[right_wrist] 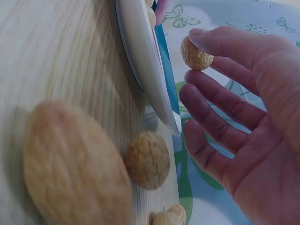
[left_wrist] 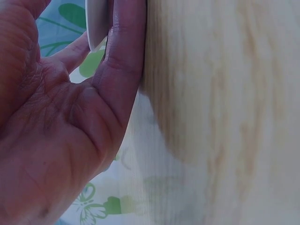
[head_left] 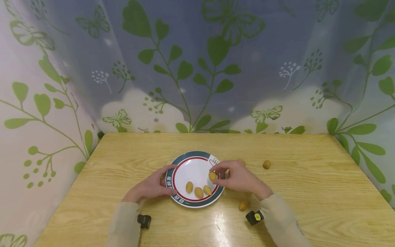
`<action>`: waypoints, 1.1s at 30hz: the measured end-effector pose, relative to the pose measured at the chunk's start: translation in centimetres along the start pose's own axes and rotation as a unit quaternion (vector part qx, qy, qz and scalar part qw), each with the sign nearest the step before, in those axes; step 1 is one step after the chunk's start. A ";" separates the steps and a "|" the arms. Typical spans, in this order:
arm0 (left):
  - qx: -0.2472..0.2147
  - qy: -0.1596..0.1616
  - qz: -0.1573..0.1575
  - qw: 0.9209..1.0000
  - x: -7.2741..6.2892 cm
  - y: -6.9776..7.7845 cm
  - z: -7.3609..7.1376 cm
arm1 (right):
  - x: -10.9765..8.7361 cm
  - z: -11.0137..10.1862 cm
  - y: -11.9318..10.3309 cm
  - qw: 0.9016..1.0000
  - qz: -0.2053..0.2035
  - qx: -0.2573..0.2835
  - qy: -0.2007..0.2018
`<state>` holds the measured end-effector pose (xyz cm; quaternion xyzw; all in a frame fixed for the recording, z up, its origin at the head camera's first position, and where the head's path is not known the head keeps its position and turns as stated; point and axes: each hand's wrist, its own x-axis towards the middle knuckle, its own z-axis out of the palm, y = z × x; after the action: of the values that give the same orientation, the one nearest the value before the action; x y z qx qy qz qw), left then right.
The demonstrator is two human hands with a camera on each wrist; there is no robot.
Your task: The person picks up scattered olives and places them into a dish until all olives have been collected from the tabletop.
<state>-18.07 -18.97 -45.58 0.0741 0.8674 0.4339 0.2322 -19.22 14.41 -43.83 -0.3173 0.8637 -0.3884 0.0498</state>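
Observation:
A round white plate (head_left: 192, 169) with a dark green rim and red ring lies on the table. Three small yellow-brown potatoes (head_left: 199, 192) rest along its near side. At the plate's left edge my left hand (head_left: 151, 185) holds the rim, thumb over the near part and fingers by the far part. In the left wrist view the plate's edge (left_wrist: 96, 23) shows beside the fingers. My right hand (head_left: 239, 176) pinches another small potato (head_left: 212, 176) between thumb and fingertips above the plate's right side. In the right wrist view this potato (right_wrist: 197, 54) looks wrinkled, and the other fingers are spread.
On the wooden table (head_left: 308, 192), one loose potato (head_left: 266, 164) lies to the far right and another potato (head_left: 243, 206) near my right wrist. A third (head_left: 242, 161) is mostly hidden behind the right hand. A leaf-patterned curtain (head_left: 197, 85) hangs behind the table.

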 end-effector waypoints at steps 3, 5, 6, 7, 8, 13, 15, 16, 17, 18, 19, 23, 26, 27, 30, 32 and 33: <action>0.003 0.000 0.002 1.000 0.0 0.0 0.0 | 0.2 0.3 -0.2 1.000 0.000 0.001 -0.004; 0.003 0.000 0.003 1.000 0.0 0.0 0.0 | 0.4 0.5 -0.2 1.000 -0.004 0.002 -0.004; 0.002 0.000 0.002 1.000 0.0 0.0 0.0 | 0.4 0.6 -0.2 1.000 -0.006 0.004 -0.004; 0.002 0.000 0.001 1.000 0.0 0.0 0.0 | 0.5 0.7 -0.2 1.000 -0.009 0.007 -0.004; 0.002 0.001 0.001 1.000 0.0 0.0 0.0 | 0.6 0.7 -0.2 1.000 -0.011 0.011 -0.004; 0.004 0.004 -0.005 1.000 -0.1 0.1 0.0 | 0.9 1.2 -0.3 1.000 -0.017 0.014 0.000; 0.002 0.004 -0.006 1.000 -0.1 0.1 0.0 | 1.1 1.4 -0.4 1.000 -0.014 0.014 -0.002; 0.001 0.004 -0.006 1.000 -0.1 0.1 0.0 | 1.1 1.5 -0.4 1.000 -0.010 0.014 -0.004; 0.000 0.004 -0.007 1.000 -0.1 0.1 0.0 | 1.2 1.6 -0.4 1.000 -0.006 0.014 -0.005; 0.000 0.004 -0.009 1.000 -0.1 0.1 0.0 | 1.3 1.7 -0.4 1.000 -0.003 0.012 -0.008; -0.001 0.004 -0.010 1.000 -0.1 0.1 0.0 | 1.4 1.8 -0.4 1.000 0.001 0.012 -0.011; 0.001 0.008 -0.017 1.000 -0.1 0.1 0.0 | 1.6 2.2 -0.4 1.000 0.007 0.007 -0.017; 0.003 0.013 -0.020 1.000 0.0 0.0 0.1 | 1.8 2.4 -0.5 1.000 0.002 0.007 -0.017; 0.003 0.015 -0.021 1.000 0.0 0.1 0.1 | 1.9 2.5 -0.5 1.000 0.000 0.008 -0.017; 0.003 0.015 -0.023 1.000 0.1 0.0 0.1 | 2.0 2.7 -0.5 1.000 -0.002 0.013 -0.021; 0.002 0.016 -0.024 1.000 0.1 0.0 0.1 | 2.1 2.9 -0.5 1.000 -0.002 0.016 -0.023; 0.000 0.015 -0.025 1.000 0.1 0.0 0.1 | 2.2 3.0 -0.6 1.000 -0.001 0.018 -0.025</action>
<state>-18.05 -18.84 -45.66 0.0462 0.8725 0.4289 0.2293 -19.66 10.96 -45.15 -0.3268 0.8549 -0.3956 0.0763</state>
